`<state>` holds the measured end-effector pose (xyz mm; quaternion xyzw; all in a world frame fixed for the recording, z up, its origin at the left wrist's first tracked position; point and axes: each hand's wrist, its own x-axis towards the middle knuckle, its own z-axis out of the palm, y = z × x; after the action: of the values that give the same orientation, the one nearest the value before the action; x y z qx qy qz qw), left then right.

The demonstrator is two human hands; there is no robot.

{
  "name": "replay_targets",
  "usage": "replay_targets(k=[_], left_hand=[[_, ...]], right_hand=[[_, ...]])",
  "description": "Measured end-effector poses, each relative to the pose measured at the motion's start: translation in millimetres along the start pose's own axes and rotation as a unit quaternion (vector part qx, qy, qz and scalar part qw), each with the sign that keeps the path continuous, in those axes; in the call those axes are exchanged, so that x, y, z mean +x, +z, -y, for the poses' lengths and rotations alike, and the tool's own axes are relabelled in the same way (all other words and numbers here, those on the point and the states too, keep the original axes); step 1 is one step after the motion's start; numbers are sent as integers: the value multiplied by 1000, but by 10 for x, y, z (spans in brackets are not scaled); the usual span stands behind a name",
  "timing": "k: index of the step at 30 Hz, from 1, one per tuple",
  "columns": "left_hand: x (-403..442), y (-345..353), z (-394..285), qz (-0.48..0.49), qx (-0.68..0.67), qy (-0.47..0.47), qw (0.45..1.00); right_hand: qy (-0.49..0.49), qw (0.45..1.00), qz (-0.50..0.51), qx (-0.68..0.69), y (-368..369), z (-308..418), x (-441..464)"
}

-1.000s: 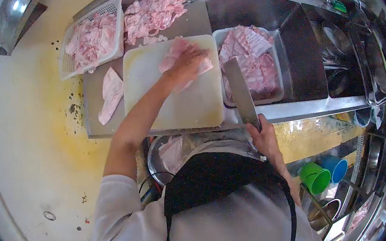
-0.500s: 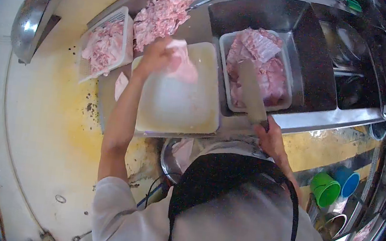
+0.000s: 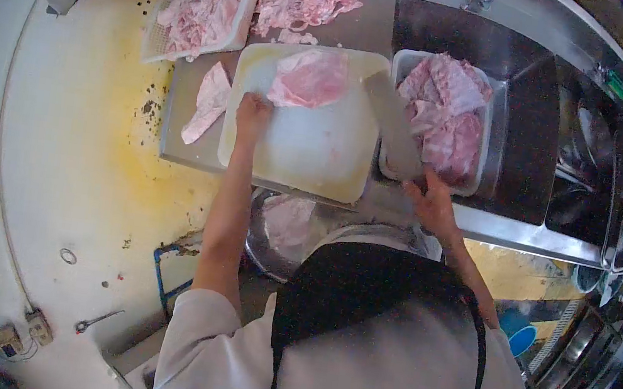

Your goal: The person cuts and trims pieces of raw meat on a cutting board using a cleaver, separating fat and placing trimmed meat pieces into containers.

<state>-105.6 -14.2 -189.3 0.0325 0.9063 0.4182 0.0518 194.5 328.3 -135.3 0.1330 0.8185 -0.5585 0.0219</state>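
Pale pink and smooth, the meat piece (image 3: 312,78) lies spread on the far half of the cutting board (image 3: 309,151). The left hand (image 3: 254,108), curled narrow, is at its near-left edge; the right hand (image 3: 431,201) grips the cleaver (image 3: 394,123). Moments ago, the left hand held that piece bunched; now it's flat.

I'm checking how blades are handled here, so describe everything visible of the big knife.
The big knife has a broad, flat, greyish blade, apparently metal, with a squared-off end. The right hand grips it, hiding most of the handle. The blade slants forward and left, overlapping the right side of the white board in view; whether it touches the board is unclear.
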Motion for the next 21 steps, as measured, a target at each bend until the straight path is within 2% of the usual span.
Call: replay_targets(k=[1, 4, 7, 10, 13, 18, 21], left_hand=[[-118, 33, -11, -60, 47, 17, 997], [-411, 107, -194, -149, 111, 168, 968], [-572, 256, -326, -147, 136, 353, 914], [-685, 427, -516, -151, 115, 334, 923], [-692, 438, -570, -122, 121, 305, 937], [-551, 520, -574, -94, 211, 258, 938], [-506, 532, -557, -72, 198, 205, 956]], right_hand=[[21, 999, 41, -21, -7, 68, 60], [-37, 989, 64, -131, 98, 0, 252], [-83, 972, 103, -192, 85, 133, 587], [-56, 946, 214, -237, -93, 340, 956], [-160, 937, 164, -265, -136, 413, 1139], [-136, 898, 244, -341, -18, 504, 1475], [-93, 888, 283, -351, 143, 653, 1610]])
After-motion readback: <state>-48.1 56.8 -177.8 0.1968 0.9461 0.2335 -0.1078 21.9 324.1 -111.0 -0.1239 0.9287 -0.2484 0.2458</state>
